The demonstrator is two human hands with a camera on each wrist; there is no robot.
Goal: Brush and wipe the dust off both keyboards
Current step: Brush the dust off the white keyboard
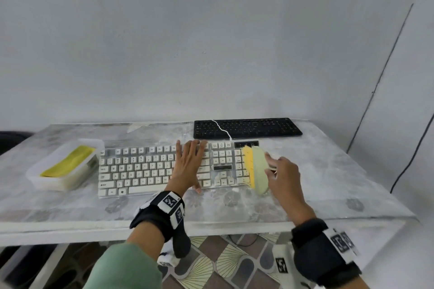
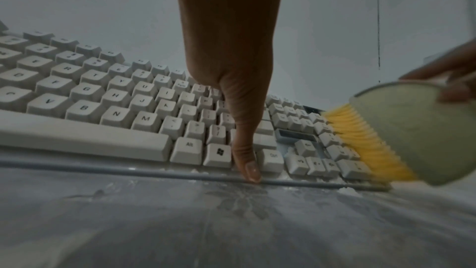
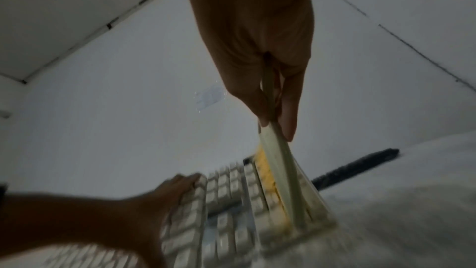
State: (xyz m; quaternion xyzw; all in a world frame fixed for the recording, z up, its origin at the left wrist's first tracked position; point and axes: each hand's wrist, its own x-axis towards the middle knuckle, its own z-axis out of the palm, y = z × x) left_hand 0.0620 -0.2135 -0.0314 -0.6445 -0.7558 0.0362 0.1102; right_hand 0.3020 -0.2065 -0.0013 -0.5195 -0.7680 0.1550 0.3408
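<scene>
A dusty white keyboard lies across the middle of the table, seen close in the left wrist view as white keyboard. My left hand presses flat on its right-centre keys, thumb at the front edge. My right hand grips a pale green brush with yellow bristles set against the number pad at the keyboard's right end. The right wrist view shows the brush pinched between thumb and fingers. A black keyboard lies behind, near the wall.
A translucent tub holding a yellow cloth stands left of the white keyboard. A white cable crosses the black keyboard. White dust lies on the table. Walls close the back and right side.
</scene>
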